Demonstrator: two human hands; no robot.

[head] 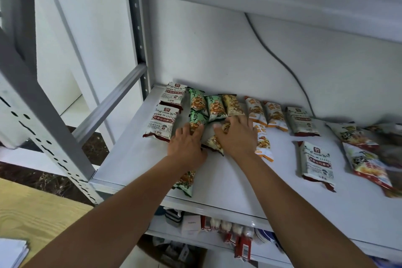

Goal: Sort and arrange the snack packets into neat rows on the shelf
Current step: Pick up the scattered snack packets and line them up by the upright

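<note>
The left hand (187, 144) lies flat with straight fingers close together, pressing down on a green plastic snack packet (196, 123). It grips nothing. The right hand (236, 137) is also flat, with its fingers slightly spread. It rests on a tilted beige plastic snack packet (214, 143) that lies between the two hands, and it is not closed round it.

Just beyond the fingertips, two more green packets (197, 101) and a second beige packet (232, 104) stand in a row near the back wall. The green wrappers carry large Chinese characters, of which "包丁" can be read.

Left of the left hand, touching its thumb side, lie two white-and-red foil packets (162, 123), one behind the other. Each has a red square seal at the top and a red banner of characters too small to read.

Against the outer side of the right hand lies an orange-and-white snack packet (264, 144) showing "面包". Two matching orange-and-white packets (254, 107) lie beyond it.

Farther right, well apart from the hands, are two further white-and-red packets (316, 163), then cartoon-panda packets with red edges (352, 136), which are blurred.

Under the left forearm, at the front edge, lies another green packet (186, 180). Everything sits on the white metal shelf board (134, 159).
</note>
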